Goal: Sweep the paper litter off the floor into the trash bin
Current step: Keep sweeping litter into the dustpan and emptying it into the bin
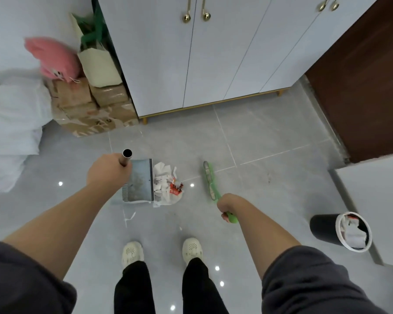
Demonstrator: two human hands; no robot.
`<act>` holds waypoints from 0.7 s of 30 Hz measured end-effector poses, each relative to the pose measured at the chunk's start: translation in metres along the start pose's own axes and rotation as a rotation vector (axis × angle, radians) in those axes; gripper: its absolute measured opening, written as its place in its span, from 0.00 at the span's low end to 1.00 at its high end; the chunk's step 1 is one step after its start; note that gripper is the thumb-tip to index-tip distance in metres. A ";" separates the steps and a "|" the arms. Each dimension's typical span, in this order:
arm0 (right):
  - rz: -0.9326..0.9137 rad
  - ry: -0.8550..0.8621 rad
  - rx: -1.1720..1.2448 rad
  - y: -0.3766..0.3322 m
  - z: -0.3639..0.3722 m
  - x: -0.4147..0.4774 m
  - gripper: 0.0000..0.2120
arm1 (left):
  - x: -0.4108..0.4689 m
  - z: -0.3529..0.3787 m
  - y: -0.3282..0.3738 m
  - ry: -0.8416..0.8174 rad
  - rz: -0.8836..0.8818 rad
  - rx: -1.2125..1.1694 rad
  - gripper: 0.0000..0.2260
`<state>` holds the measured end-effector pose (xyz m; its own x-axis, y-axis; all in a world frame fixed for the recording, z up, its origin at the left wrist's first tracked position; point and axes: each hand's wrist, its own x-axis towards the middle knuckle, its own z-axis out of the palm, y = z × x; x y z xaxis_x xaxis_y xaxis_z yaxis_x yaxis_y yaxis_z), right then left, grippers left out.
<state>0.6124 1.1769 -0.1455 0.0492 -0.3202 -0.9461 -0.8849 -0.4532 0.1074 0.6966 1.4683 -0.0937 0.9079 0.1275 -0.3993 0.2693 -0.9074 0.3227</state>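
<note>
A heap of white paper litter with a red scrap lies on the grey tiles, right at the mouth of a grey dustpan. My left hand grips the dustpan's upright metal handle. My right hand holds the green broom, whose head rests on the floor a short way right of the heap. The trash bin, black with a white rim, stands at the right and has paper inside. Two small paper bits lie nearer my feet.
A white cabinet on gold legs stands ahead, with cardboard boxes, a paper bag and a pink item to its left. White sacks fill the left side. A brown door and a white ledge are at the right. My shoes stand below.
</note>
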 end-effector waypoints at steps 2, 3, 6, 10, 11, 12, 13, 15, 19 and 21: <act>-0.035 -0.003 -0.028 -0.013 0.017 -0.006 0.09 | 0.014 -0.010 -0.016 -0.017 -0.006 0.004 0.18; -0.047 -0.004 -0.051 -0.019 0.024 -0.009 0.08 | 0.020 -0.013 -0.023 -0.025 -0.006 0.007 0.17; -0.029 -0.010 -0.046 -0.036 0.048 -0.014 0.08 | 0.040 -0.018 -0.048 -0.043 -0.001 0.014 0.17; -0.093 0.020 -0.106 -0.060 0.079 -0.007 0.14 | 0.062 -0.017 -0.074 -0.042 0.008 0.009 0.16; -0.086 0.014 -0.111 -0.065 0.085 -0.004 0.12 | 0.066 -0.016 -0.079 -0.042 0.014 0.020 0.16; -0.071 0.005 -0.130 -0.069 0.088 -0.003 0.09 | 0.070 -0.015 -0.082 -0.044 0.021 0.029 0.16; -0.049 0.003 -0.151 -0.071 0.091 0.000 0.07 | 0.073 -0.014 -0.085 -0.043 0.032 0.036 0.16; 0.010 0.005 -0.176 -0.077 0.096 0.005 0.08 | 0.082 -0.013 -0.093 -0.031 0.049 0.050 0.17; -0.023 0.049 -0.212 -0.085 0.106 0.013 0.15 | 0.096 -0.011 -0.109 -0.045 0.046 0.080 0.18; -0.114 0.077 -0.252 -0.091 0.111 0.012 0.15 | 0.101 -0.008 -0.120 -0.061 0.013 0.066 0.18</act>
<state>0.6426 1.3065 -0.2009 0.1851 -0.3137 -0.9313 -0.7291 -0.6792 0.0838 0.7583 1.5929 -0.1660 0.8896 0.0928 -0.4472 0.2341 -0.9334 0.2719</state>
